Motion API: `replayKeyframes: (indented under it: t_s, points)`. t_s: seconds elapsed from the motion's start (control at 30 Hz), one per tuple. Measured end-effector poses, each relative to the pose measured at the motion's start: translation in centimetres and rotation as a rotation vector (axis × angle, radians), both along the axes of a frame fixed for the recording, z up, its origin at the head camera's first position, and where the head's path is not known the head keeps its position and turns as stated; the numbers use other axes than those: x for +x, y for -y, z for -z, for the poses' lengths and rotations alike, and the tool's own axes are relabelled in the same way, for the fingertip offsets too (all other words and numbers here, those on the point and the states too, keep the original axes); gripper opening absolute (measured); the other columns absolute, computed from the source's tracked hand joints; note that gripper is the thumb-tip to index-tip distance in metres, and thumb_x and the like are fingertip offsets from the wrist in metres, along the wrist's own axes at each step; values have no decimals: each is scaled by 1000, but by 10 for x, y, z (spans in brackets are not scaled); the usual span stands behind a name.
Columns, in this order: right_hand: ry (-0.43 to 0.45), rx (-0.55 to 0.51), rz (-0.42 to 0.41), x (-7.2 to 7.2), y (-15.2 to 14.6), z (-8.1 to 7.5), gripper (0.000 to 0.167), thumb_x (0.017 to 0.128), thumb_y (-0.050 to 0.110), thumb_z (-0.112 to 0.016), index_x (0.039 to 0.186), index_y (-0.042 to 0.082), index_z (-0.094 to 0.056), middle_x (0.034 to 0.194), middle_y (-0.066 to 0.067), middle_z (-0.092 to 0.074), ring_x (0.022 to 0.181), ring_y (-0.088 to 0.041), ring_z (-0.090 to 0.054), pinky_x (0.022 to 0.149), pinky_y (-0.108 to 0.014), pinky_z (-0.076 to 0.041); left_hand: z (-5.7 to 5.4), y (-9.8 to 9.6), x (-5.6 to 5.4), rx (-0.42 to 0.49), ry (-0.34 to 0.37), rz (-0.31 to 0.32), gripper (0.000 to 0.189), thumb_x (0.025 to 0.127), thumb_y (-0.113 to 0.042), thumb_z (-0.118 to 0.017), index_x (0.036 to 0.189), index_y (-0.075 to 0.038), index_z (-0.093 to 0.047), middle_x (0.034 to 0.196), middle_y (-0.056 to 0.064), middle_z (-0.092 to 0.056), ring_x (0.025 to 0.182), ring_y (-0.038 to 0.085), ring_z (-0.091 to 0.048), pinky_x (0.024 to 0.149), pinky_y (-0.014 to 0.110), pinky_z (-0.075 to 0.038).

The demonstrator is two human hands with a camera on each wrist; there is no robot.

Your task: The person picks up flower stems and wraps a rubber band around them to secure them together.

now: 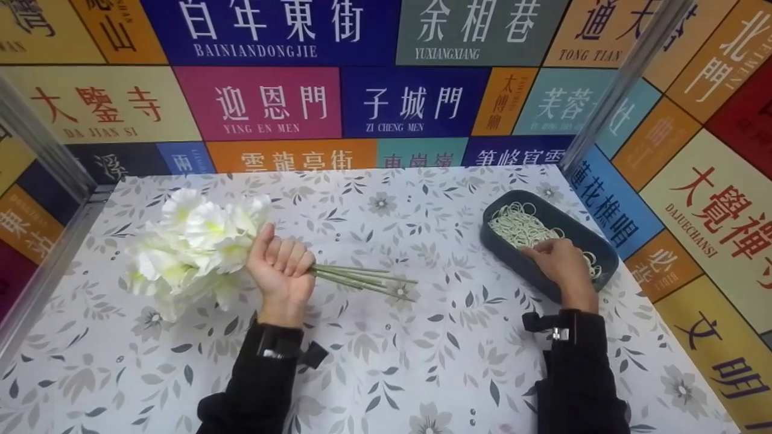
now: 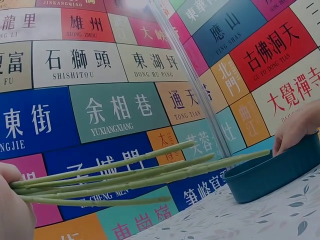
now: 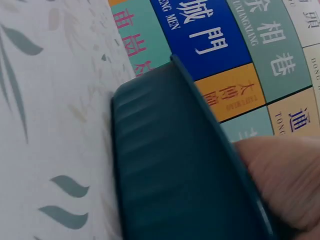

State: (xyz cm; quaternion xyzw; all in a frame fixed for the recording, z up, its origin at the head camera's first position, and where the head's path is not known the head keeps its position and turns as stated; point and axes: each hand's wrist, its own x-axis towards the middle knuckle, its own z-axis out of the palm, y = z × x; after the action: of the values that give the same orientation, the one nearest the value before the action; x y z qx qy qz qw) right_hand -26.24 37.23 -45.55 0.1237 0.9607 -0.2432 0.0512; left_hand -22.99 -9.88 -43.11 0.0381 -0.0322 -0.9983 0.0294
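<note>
My left hand (image 1: 280, 265) grips a bunch of white artificial flowers (image 1: 199, 235) by the stems, fingers curled round them. The blooms spread to the left of the fist, and several thin green stems (image 2: 125, 175) stick out to its right, their ends bare. On the right, my right hand (image 1: 561, 268) reaches down into a dark green oblong container (image 1: 525, 265). Its fingertips are among pale rubber bands (image 1: 515, 226); I cannot tell whether they pinch any. In the right wrist view the container's ribbed side (image 3: 160, 150) hides the fingertips.
A white tablecloth (image 1: 386, 349) with grey leaves and flowers covers the table. Behind and to the right stand walls of coloured sign panels (image 1: 271, 102), with metal posts (image 1: 621, 90) at the corners. The container stands near the table's right edge.
</note>
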Motion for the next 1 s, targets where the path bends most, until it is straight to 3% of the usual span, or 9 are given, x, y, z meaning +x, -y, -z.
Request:
replayKeyframes:
  t_s: [0.2, 0.37, 0.47, 0.63, 0.8, 1.0]
  points:
    - [46, -62, 73, -3, -4, 9, 68, 90, 63, -63, 121, 3, -69, 134, -25, -60, 113, -38, -59, 95, -51, -48, -2, 1, 1, -7, -1, 4, 60, 105, -22, -42, 46, -15, -34, 37, -5, -30, 40, 6, -12, 39, 21, -10]
    - [38, -102, 59, -5, -2, 8, 59, 93, 56, -63, 120, 4, -69, 136, -24, -59, 119, -40, -57, 100, -53, -46, -3, 3, 1, 4, -24, 2, 60, 105, -22, -40, 45, -15, -34, 37, -5, -29, 40, 6, -11, 40, 21, -8]
    - [18, -85, 31, -3, -1, 4, 53, 96, 51, -61, 119, 5, -70, 132, -24, -62, 116, -39, -58, 96, -51, -47, -3, 3, 2, 18, -49, 12, 61, 105, -22, -39, 45, -15, -34, 38, -5, -27, 41, 6, -11, 41, 21, -7]
    - [-42, -50, 3, 9, 1, -23, 47, 101, 46, -55, 121, 5, -67, 122, -22, -66, 104, -33, -60, 83, -43, -48, -5, 3, 3, 42, -108, 18, 60, 105, -22, -38, 45, -14, -35, 40, -5, -24, 41, 7, -11, 42, 20, -7]
    - [-129, -46, -73, 22, 9, -54, 49, 103, 47, -50, 124, 5, -63, 116, -20, -62, 102, -33, -56, 80, -41, -45, -5, 2, 4, 47, -190, 23, 59, 105, -22, -36, 46, -13, -36, 43, -6, -19, 41, 7, -11, 42, 20, -7]
    - [-179, -23, -207, 27, 20, -63, 43, 105, 40, -47, 123, 5, -64, 113, -19, -67, 100, -32, -62, 84, -46, -49, -5, 2, 5, 45, -213, 28, 58, 104, -21, -36, 46, -14, -35, 44, -6, -19, 42, 7, -11, 42, 19, -7]
